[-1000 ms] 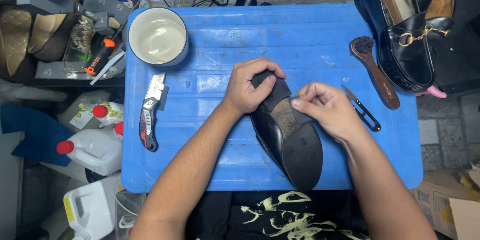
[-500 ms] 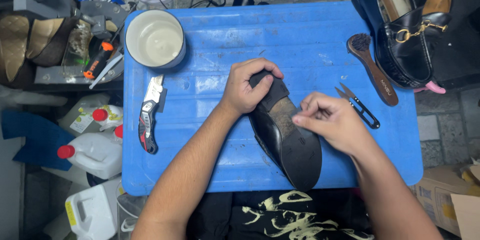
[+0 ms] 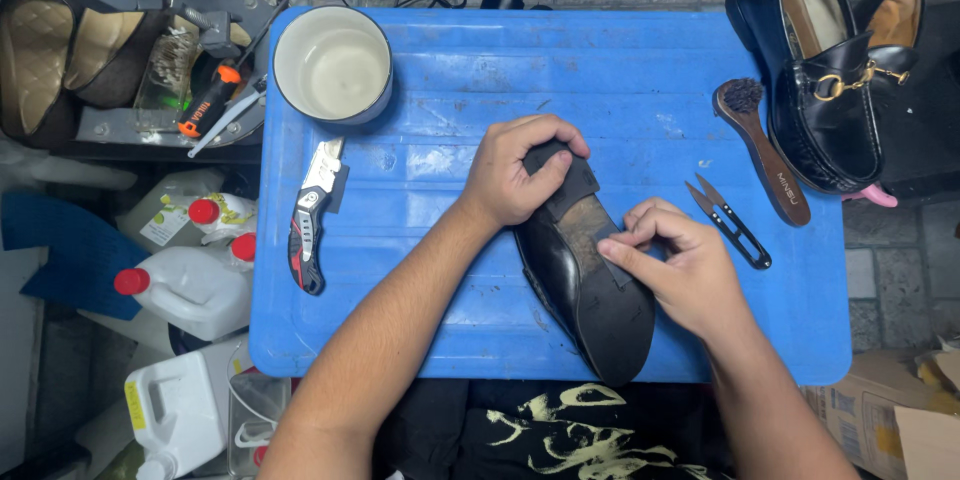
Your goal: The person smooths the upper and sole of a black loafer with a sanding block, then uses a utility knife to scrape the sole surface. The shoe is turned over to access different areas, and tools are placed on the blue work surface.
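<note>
From the head camera, a black shoe (image 3: 585,285) lies sole-up near the front edge of the blue surface (image 3: 640,70), its toe just over that edge. The left hand (image 3: 515,172) grips its heel; the right hand (image 3: 675,260) pinches at the sole, what it pinches too small to tell. Open room spans the back middle. One bowl (image 3: 332,65) sits at the back left corner, one folding knife (image 3: 312,215) by the left edge, and one brush (image 3: 765,150) and one pair of snips (image 3: 730,222) toward the right edge.

Black shoe (image 3: 585,280), brownish worn sole; blue tabletop (image 3: 620,70); white bowl (image 3: 332,65); red-capped white jugs (image 3: 190,285).
</note>
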